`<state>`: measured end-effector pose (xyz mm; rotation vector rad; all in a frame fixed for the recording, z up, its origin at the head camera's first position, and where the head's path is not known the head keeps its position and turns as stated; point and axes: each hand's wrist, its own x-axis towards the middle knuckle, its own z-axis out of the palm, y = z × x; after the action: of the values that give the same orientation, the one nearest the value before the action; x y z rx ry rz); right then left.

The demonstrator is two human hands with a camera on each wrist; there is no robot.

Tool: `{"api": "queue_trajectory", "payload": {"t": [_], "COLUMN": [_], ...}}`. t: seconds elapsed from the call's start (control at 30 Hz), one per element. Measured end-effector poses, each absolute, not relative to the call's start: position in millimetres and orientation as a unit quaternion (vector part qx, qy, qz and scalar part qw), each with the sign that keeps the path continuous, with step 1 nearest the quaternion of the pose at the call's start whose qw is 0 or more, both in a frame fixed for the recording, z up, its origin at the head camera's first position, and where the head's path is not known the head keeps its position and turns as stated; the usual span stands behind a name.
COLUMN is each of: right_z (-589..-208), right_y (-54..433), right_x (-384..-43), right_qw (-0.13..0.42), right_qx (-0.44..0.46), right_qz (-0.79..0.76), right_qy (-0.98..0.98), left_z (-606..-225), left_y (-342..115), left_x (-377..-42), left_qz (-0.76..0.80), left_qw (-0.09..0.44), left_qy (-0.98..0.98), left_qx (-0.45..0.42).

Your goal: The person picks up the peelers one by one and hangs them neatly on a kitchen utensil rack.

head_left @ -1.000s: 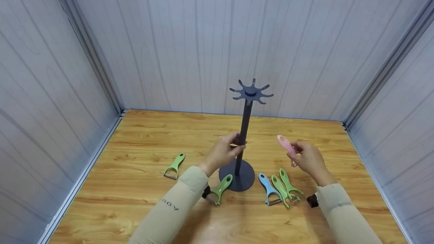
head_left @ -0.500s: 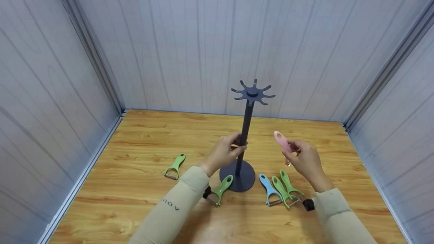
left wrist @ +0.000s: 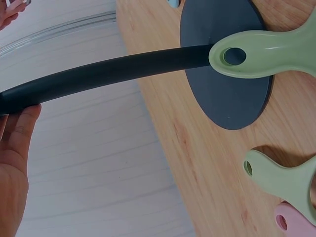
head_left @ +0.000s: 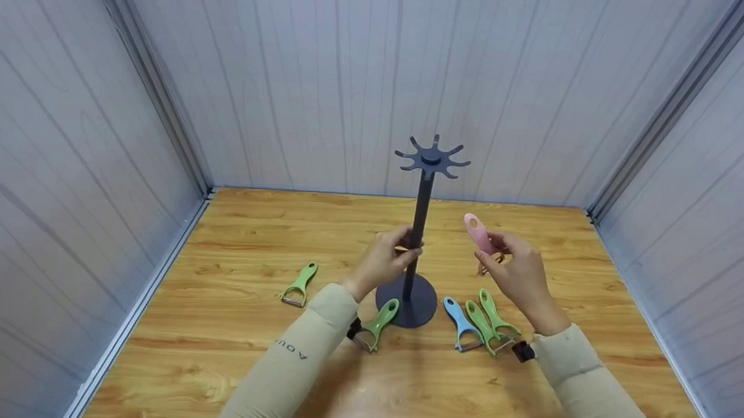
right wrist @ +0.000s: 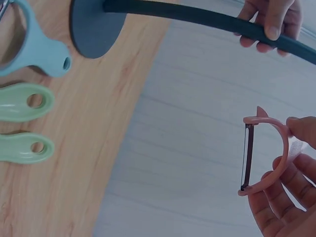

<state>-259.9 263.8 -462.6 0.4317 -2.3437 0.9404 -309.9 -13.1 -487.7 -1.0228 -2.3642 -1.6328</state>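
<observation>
My left hand [head_left: 379, 262] grips the upright pole [head_left: 420, 217] of a dark stand, around its middle. At the top of the stand is a ring of hooks [head_left: 431, 157] with nothing hanging on it; its round base [head_left: 421, 310] rests on the table. To the right of the pole, my right hand [head_left: 521, 270] pinches a pink peeler [head_left: 477, 232] in the air, handle end up and tilted left. The right wrist view shows this pink peeler's blade [right wrist: 248, 157] and curved frame, with thumb and fingers at the frame's neck.
A blue peeler [head_left: 458, 317] and two green peelers [head_left: 481, 321] lie right of the base. Another green peeler [head_left: 383, 318] lies against the base's left front, one more green peeler [head_left: 301, 284] farther left. The left wrist view shows a second pink peeler [left wrist: 297, 223]. Panel walls enclose the table.
My right hand has lifted the pink peeler slightly and brought it left, closer to the pole. The left hand keeps its grip on the pole with hardly any movement.
</observation>
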Motion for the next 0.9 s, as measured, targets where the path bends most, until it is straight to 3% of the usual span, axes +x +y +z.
{"api": "queue_trajectory", "payload": {"t": [0.9], "right_z": [-417.1], "right_y": [232.8], "right_x": [-233.7], "right_qw": [0.370], "right_qx": [0.215], "right_qz": [0.374], "right_qy": [-0.823], "left_z": [-487.6], "left_y": [-12.8], "left_x": [-309.2], "left_qz": [-0.529], "left_qw": [0.049], "left_qy": [-0.780], "left_qx": [-0.331]}}
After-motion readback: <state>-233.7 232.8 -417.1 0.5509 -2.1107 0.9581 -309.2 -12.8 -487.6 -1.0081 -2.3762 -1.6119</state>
